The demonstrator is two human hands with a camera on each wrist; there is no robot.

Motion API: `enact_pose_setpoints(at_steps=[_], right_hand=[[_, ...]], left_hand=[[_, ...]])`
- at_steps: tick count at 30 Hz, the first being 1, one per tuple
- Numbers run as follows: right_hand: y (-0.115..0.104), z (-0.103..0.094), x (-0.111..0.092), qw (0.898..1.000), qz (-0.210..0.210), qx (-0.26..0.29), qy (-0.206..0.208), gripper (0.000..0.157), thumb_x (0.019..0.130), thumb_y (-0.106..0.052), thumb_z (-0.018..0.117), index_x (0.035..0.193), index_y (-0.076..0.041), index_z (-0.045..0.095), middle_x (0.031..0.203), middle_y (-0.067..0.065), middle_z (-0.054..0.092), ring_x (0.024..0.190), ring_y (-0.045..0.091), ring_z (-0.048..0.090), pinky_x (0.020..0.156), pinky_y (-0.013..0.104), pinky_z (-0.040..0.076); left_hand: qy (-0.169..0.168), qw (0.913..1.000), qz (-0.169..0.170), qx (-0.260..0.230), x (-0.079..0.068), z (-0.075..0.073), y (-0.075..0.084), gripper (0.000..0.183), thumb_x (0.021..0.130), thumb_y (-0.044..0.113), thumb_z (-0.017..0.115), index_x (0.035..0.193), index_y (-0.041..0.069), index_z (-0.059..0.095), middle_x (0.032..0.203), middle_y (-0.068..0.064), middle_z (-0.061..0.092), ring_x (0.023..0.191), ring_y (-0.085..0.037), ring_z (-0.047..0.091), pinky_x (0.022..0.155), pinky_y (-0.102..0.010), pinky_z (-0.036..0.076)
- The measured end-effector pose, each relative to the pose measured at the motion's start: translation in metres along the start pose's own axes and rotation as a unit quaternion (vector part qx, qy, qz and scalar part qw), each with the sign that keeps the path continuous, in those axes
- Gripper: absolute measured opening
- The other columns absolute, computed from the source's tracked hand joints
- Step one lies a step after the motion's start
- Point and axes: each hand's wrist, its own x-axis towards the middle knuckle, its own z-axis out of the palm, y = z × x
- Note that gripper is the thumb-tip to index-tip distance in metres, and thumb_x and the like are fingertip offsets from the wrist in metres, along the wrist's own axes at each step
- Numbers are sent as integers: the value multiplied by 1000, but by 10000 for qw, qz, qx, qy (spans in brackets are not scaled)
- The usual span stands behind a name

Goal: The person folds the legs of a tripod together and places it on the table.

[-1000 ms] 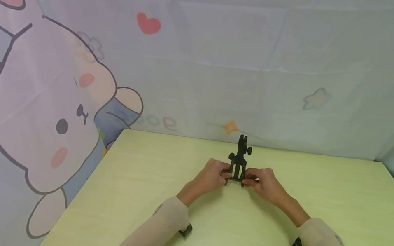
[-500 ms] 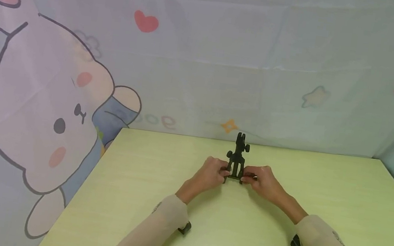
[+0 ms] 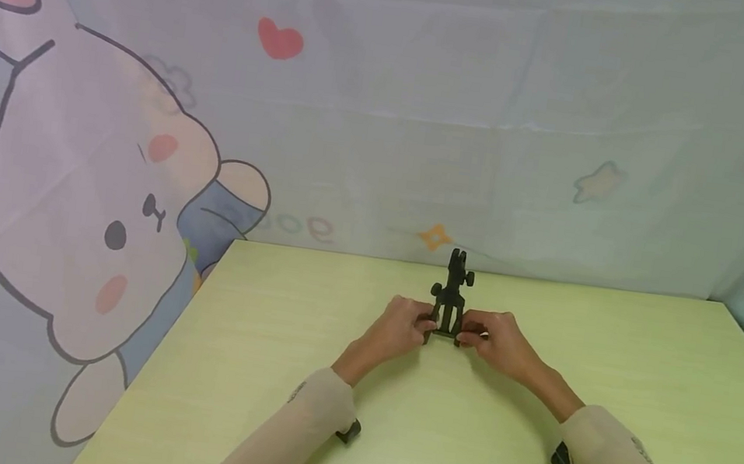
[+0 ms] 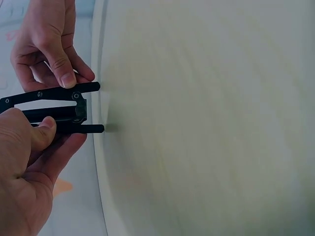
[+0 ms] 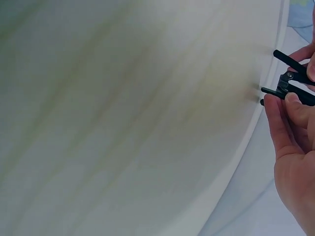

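A small black tripod stands upright near the back of the table, with a clamp-like head on top and a knob on either side. Its legs are partly folded, close to the centre column. My left hand pinches the left leg between thumb and fingers. On the other side my right hand pinches the right leg low down. In the left wrist view two legs of the tripod and a hinged brace show between the hands. The right wrist view has the leg tips of the tripod at its right edge.
The pale yellow-green table ends at a back edge just behind the tripod. A printed cloth with a cartoon bunny and hearts hangs behind and at the left. Dark wrist devices sit under the sleeves.
The view shifts slightly with the head. Both hands keep their hold on the tripod legs, and the tripod stays in place.
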Motion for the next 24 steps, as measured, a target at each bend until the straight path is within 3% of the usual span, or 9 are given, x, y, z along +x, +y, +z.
enact_pose_setpoints(at_steps=[13,24], right_hand=[[2,-2,0,9996,130,151,-217,13,92,7,74,86,-4,70,80,7,75,73,20,75,64,27,61],[7,-4,-1,9979,-7,496,-415,9,93,8,73,89,0,72,83,11,76,75,24,76,66,29,63]], left_hand=[[133,9997,196,83,-2,2,-2,18,98,2,71,83,4,62,70,-2,59,59,-6,43,53,-15,33],[118,9998,111,-69,-1,2,0,18,97,0,72,82,3,64,69,-3,59,59,-6,42,53,-15,33]])
